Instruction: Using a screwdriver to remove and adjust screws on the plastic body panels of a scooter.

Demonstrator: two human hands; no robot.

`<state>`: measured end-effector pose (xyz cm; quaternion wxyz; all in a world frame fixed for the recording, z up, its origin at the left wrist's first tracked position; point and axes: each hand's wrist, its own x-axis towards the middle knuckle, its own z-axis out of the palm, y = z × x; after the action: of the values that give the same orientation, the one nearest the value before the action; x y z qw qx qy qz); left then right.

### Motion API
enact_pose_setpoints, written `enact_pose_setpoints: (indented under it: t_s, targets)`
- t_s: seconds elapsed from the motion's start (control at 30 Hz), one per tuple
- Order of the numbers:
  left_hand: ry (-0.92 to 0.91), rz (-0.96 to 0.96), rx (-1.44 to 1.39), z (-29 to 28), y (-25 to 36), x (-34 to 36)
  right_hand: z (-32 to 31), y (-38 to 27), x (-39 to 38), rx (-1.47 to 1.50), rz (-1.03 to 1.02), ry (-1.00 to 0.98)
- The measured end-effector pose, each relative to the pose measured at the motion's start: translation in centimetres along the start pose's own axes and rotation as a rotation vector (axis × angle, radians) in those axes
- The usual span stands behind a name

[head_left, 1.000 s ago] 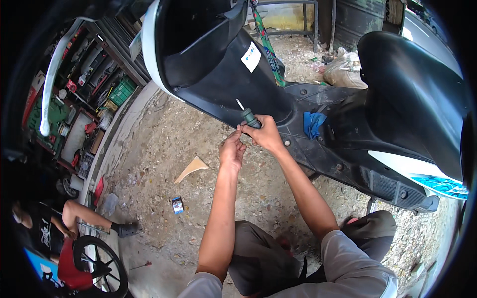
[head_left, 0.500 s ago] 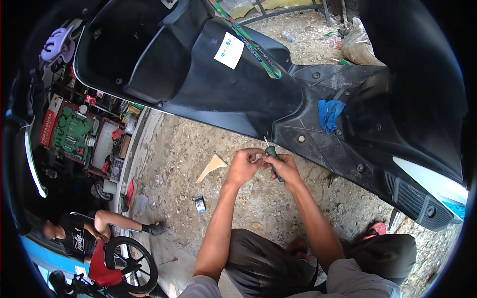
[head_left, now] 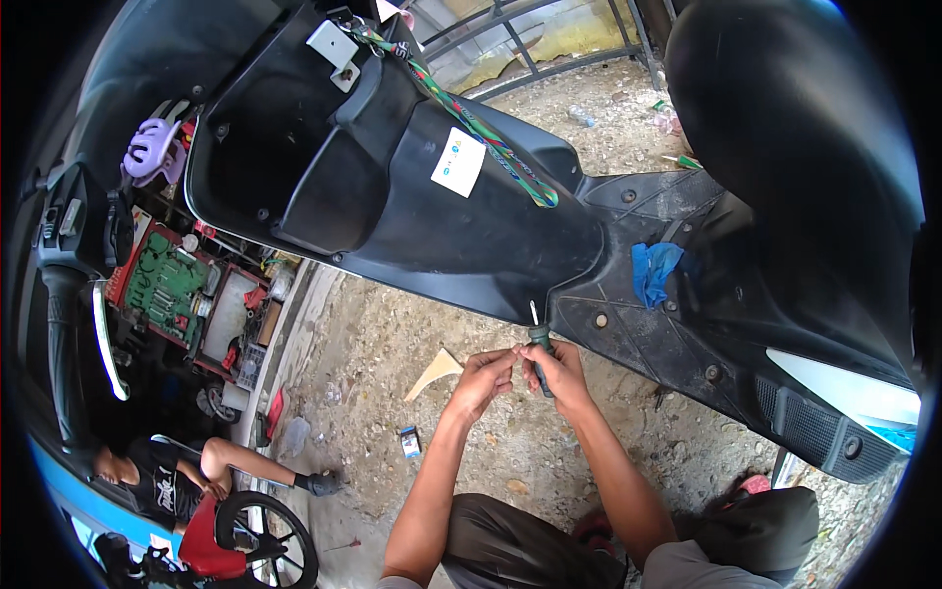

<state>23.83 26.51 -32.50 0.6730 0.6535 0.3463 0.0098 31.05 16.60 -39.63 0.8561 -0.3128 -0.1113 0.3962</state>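
Though two hands, one green-handled screwdriver

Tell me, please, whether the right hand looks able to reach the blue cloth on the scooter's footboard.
Probably yes: nothing visible stands between the right hand and the blue cloth on the footboard, though the screwdriver in that hand may hamper a grip.

L hand just beside R hand, fingers curled, arms fwd.
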Motion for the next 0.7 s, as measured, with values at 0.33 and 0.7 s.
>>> enact_pose_setpoints:
  t_s: [0.33,0.7]
  targets:
    - [0.094,0.107,-0.189,-0.7,0.4,-0.4,1.9,-0.9,-0.7,0.064,-0.001,-0.051]
    - [0.261,0.344,0.083,-3.7,0.0,0.7,2.4,-0.7,-2.1,-0.787,-0.198,-0.136]
